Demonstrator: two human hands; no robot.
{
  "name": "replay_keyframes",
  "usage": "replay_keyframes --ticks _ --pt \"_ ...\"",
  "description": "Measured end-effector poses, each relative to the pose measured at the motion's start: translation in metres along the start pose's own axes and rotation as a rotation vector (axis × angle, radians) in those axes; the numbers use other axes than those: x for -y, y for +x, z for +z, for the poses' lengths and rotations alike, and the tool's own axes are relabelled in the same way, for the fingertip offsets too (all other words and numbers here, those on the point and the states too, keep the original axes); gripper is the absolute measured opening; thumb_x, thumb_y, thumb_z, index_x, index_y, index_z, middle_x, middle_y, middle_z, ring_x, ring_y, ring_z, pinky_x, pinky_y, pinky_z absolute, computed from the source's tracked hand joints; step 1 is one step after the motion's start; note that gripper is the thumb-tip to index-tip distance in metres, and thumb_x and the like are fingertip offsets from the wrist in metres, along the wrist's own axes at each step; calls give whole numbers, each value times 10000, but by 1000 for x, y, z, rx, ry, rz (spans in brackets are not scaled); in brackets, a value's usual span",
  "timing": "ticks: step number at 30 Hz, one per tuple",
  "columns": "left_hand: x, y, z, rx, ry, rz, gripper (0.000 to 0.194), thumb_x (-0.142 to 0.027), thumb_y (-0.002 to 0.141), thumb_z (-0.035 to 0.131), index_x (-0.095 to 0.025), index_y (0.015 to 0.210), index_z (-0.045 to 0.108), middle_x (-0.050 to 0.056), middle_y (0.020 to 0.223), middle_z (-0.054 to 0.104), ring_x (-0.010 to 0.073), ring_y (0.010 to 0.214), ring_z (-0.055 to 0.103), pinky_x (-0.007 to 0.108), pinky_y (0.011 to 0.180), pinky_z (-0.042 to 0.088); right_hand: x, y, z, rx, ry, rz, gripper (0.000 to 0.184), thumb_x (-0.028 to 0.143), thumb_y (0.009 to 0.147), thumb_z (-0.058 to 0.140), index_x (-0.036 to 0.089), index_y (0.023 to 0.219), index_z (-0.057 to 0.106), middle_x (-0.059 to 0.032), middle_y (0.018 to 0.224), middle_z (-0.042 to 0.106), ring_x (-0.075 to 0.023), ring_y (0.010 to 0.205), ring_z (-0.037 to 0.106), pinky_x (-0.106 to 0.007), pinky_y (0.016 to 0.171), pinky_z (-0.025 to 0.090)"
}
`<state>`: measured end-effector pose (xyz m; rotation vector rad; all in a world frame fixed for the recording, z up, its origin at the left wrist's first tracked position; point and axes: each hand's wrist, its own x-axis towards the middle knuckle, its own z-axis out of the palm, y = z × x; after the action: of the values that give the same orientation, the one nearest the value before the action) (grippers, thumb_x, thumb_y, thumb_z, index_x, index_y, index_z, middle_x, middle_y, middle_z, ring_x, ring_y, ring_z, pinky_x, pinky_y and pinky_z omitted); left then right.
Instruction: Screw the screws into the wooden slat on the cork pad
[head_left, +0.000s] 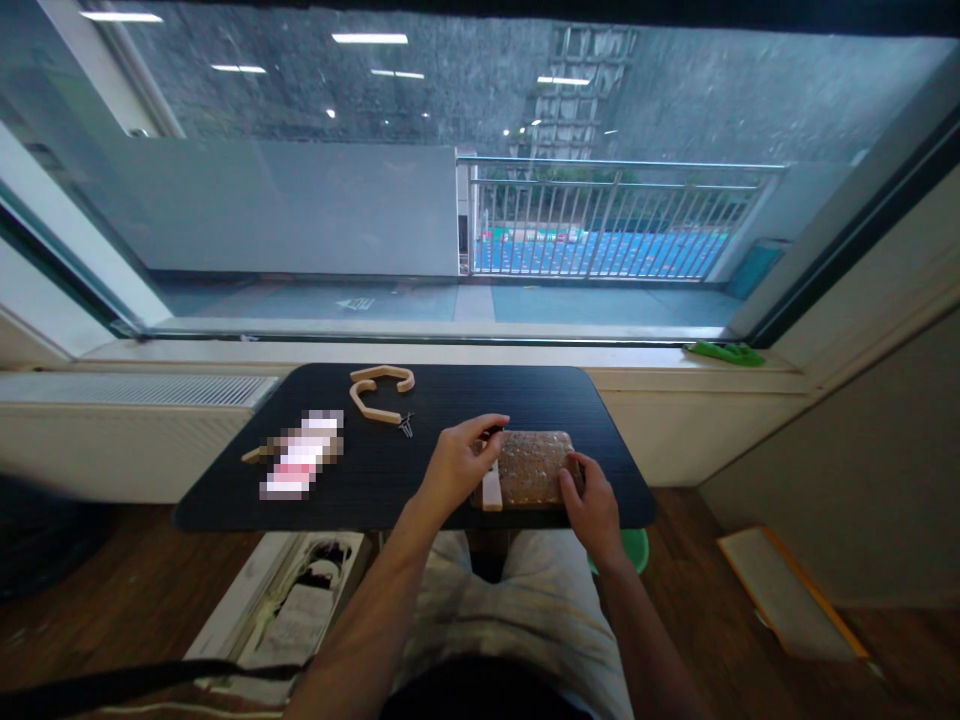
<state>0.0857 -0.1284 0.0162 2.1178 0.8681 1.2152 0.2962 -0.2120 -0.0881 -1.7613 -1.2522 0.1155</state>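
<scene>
A brown, speckled rectangular block (534, 470) lies near the front edge of the black table. A pale wooden piece (491, 488) rests against its left end. My left hand (459, 462) is closed over the upper part of that piece, with thumb and forefinger pinched around something small and dark. What exactly it is cannot be made out. On the block's right edge, my right hand (594, 502) grips with thumb and fingers. Farther back on the table lie curved wooden hooks (382, 392), with several small dark metal pieces (406, 425) next to them.
A blurred pink-and-white item (304, 455) lies on the table's left side, over a wooden stick (255, 455). Behind the table (465, 400) run a window sill with a green cloth (726, 353) and a radiator (135, 390). An open box (300, 600) stands on the floor below.
</scene>
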Motion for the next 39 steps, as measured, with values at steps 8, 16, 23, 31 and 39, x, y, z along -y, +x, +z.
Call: replay_keyframes --ticks 8,16,23,31,39 --pt "3 -1 1 -135 24 61 153 -143 833 649 -186 953 733 58 951 657 153 827 654 274 750 577 0 0 0 1 -5 -1 440 473 877 474 156 1140 631 -165 1111 698 -298 1001 646 -460 887 492" --pt "2 -7 1 -125 11 30 249 -146 838 661 -198 1081 673 29 928 706 141 791 669 271 772 575 -1 0 1 -7 -18 -6 434 467 876 476 156 1131 639 -162 1090 703 -293 967 652 -452 862 499" --pt "1 -5 -2 -82 17 28 174 -138 836 644 -190 995 693 36 909 742 150 774 694 277 758 589 1 1 -1 1 -11 -6 439 467 872 469 148 1125 634 -172 1092 703 -299 979 653 -461 874 499" --pt "-2 -5 -2 -59 33 7 202 -113 808 616 -189 981 689 12 874 754 131 720 693 245 723 583 3 0 -1 11 -13 17 447 475 877 463 154 1142 625 -169 1118 697 -303 1006 649 -467 892 494" --pt "0 -3 -2 -29 12 -3 221 -100 811 576 -192 983 679 12 915 757 135 766 705 247 754 574 1 0 0 4 -7 8 441 467 871 475 154 1138 634 -166 1114 699 -300 1003 646 -457 884 493"
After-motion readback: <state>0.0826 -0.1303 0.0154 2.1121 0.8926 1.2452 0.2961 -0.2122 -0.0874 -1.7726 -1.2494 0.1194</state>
